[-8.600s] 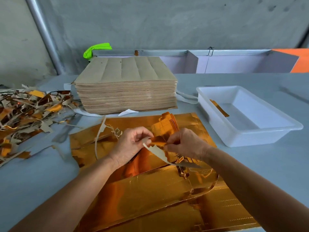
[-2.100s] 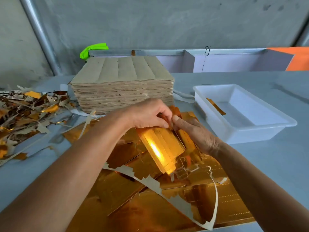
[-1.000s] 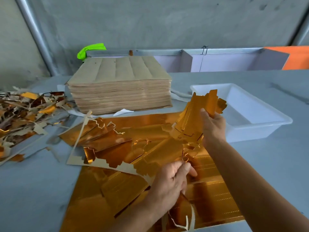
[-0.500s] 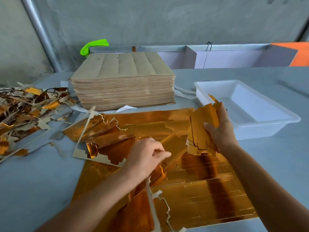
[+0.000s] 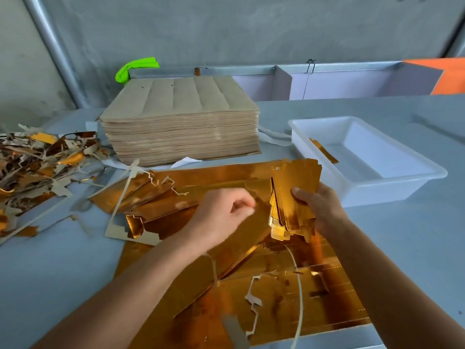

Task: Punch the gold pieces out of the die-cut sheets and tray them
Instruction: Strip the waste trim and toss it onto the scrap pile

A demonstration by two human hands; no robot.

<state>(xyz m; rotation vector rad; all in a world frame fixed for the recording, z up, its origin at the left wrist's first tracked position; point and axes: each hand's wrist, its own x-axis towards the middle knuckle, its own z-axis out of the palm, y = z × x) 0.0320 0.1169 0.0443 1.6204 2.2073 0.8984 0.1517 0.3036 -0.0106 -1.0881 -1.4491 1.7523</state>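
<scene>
The gold pieces [image 5: 293, 195] are bunched in a small stack, standing up on end, with the long side pointing away toward the far wall. The right hand [image 5: 320, 209] holds the stack, thumb across the front and fingers curled round the back. How many pieces are in it I cannot count; they sit too close together.

The white tray [image 5: 427, 175] is just to the right of that stack and a bit farther away. The right hand is the nearer hand to it, so I think the next move is a short carry to the right and down into the tray. One gold strip [image 5: 324, 150] already lies inside, leaning on the tray's left wall.

The left hand [image 5: 222, 215] is blurred over the gold die-cut sheets [image 5: 276, 293] that lie flat on the near part of the table [image 5: 63, 268]. Its fingers look curled, but I cannot tell if they pinch anything.

There is one tall stack of brown sheets [image 5: 180, 127] at the far middle, one scrap pile [image 5: 32, 167] on the left, and one loose torn frame of waste [image 5: 125, 217] beside the gold sheets.
</scene>
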